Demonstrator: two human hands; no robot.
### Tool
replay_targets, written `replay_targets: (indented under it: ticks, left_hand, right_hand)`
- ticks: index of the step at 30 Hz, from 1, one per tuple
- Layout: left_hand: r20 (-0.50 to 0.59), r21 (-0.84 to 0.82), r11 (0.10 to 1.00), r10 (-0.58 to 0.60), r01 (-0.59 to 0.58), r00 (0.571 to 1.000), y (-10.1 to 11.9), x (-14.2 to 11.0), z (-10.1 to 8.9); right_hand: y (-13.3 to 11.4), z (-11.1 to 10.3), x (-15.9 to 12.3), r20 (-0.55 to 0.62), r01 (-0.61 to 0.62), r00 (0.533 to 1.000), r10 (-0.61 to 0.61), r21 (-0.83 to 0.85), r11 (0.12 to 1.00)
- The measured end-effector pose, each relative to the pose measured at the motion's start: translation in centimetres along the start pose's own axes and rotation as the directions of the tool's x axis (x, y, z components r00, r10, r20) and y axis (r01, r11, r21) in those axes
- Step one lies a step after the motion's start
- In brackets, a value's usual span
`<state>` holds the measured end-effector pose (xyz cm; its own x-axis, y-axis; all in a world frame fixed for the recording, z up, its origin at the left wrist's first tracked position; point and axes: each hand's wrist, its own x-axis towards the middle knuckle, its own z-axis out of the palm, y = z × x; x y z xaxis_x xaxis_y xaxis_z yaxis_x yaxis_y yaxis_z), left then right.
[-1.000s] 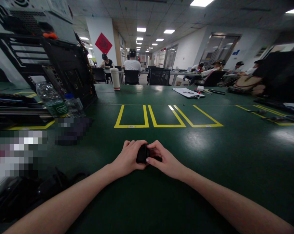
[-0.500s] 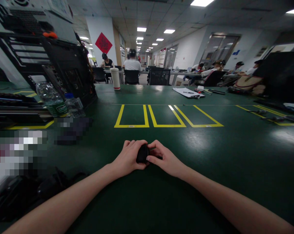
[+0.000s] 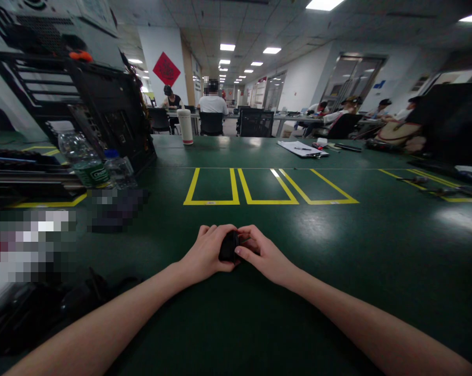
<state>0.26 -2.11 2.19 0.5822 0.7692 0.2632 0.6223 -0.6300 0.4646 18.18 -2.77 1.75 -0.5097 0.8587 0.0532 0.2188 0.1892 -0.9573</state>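
The black object (image 3: 228,247) sits between the two hands, near the middle of the surface (image 3: 338,324). The left hand (image 3: 204,256) is clamped on it: the fingers curl over its left and far sides and the thumb lies along its near side. The right hand (image 3: 270,259) meets its right edge, with the thumb tip against the near part and the bent fingers at the far part, a gap between them.

The surface is dark green and glossy. Beyond the hands, yellow tape (image 3: 211,202) marks three open-ended outlines side by side. Farther off stand a white cup (image 3: 186,128) and, to the right, a clipboard (image 3: 298,149). At left, a large bottle (image 3: 81,159) and a small bottle (image 3: 119,171) stand beside a black frame (image 3: 110,112). The room behind is an office with seated people (image 3: 213,105), chairs (image 3: 255,122) and ceiling lights (image 3: 227,47).

The object's rimmed edge points right, toward the right hand. The left hand hides much of it, so its long axis cannot be told.
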Motion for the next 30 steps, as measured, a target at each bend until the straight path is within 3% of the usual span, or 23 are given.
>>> replay_targets:
  ticks: [7,14,20,30]
  left_hand:
    - [0.016,0.01,1.0,-0.002,0.002,1.0,0.2,0.05,-0.13]
    - [0.023,0.015,1.0,0.008,-0.009,1.0,0.38,-0.03,-0.31]
    - [0.024,0.002,1.0,0.003,-0.003,1.0,0.46,-0.04,-0.44]
    - [0.021,0.014,1.0,-0.004,0.003,1.0,0.2,0.05,-0.14]
  right_hand:
    - [0.04,0.04,-0.19,0.037,0.057,0.998,-0.058,0.009,0.998]
    - [-0.03,-0.12,0.08,0.029,0.012,0.999,-0.015,0.096,0.995]
    - [-0.08,-0.21,0.04,0.014,-0.023,1.0,0.022,0.023,0.999]
    - [0.18,0.11,-0.13,0.022,0.07,0.997,-0.07,-0.011,0.997]
